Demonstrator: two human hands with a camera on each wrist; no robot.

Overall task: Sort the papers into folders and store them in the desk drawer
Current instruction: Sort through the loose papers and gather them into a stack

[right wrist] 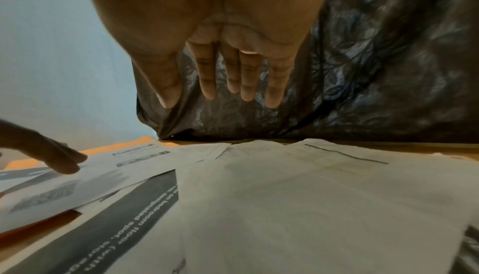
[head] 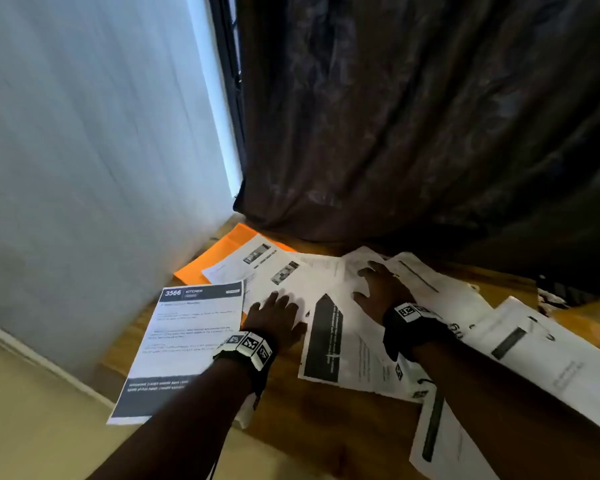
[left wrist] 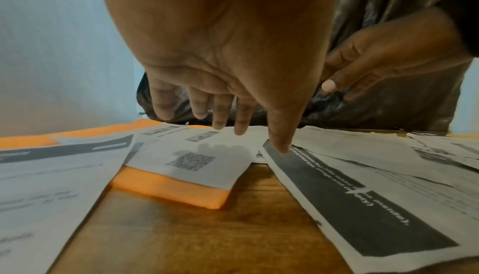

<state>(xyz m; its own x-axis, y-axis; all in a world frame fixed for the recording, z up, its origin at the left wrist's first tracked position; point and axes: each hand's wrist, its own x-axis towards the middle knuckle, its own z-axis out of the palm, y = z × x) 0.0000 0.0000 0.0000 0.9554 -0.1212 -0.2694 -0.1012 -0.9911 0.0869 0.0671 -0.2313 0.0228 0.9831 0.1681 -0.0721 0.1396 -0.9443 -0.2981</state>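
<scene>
Several printed white papers (head: 326, 282) lie scattered and overlapping on the wooden desk (head: 326, 420). An orange folder (head: 219, 252) lies at the back left, partly under them; its near corner (left wrist: 171, 189) shows in the left wrist view. My left hand (head: 274, 315) is flat with straight fingers on a sheet with a QR code (left wrist: 191, 161), and its thumb tip touches a sheet with a dark band (head: 324, 341). My right hand (head: 378, 289) is spread, fingers straight, over the white sheets (right wrist: 298, 186) to the right. Neither hand holds anything.
A sheet headed "3566 KITCHEN" (head: 187, 341) overhangs the desk's left edge. A dark curtain (head: 413, 133) hangs onto the desk at the back and a pale wall (head: 84, 168) stands close on the left. More sheets (head: 551, 358) spread to the right, near a small dark object (head: 561, 292).
</scene>
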